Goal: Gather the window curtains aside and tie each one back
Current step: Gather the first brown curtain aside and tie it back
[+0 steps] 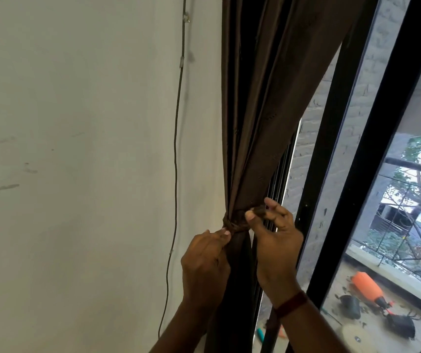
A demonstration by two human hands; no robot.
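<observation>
Running down the pale wall [77, 174], well to the left of the curtain [268, 110], is a thin dark cable [176, 149] pinned by small clips. The curtain is dark brown and hangs at the wall's edge. Its folds slant in from the window side and narrow to a tight waist low down, where a brown tie-back [232, 222] of much the same colour wraps round it. Below the waist the cloth drops straight and dark.

The left hand [204, 266] reaches up from below at the curtain's left edge. Its fingers are curled in, and the thumb and fingertips close together on the twisted part of the tie-back at the left side of the waist. The right hand [273, 240] is at the curtain's right edge, level with the waist. Its thumb and forefinger pinch a short end of the tie-back, right beside the cloth, while the other fingers are loosely bent behind and hold nothing. A dark red band [291, 304] circles that wrist.

To the right of the curtain stand the slanting black bars of the window frame [375, 149], with glass between them. Through the glass, farther right of the curtain, are a grey brick wall [344, 154], a metal railing [413, 200] and some trees. Low down outside, an orange container [366, 286] lies on its side near black pots [349, 303].
</observation>
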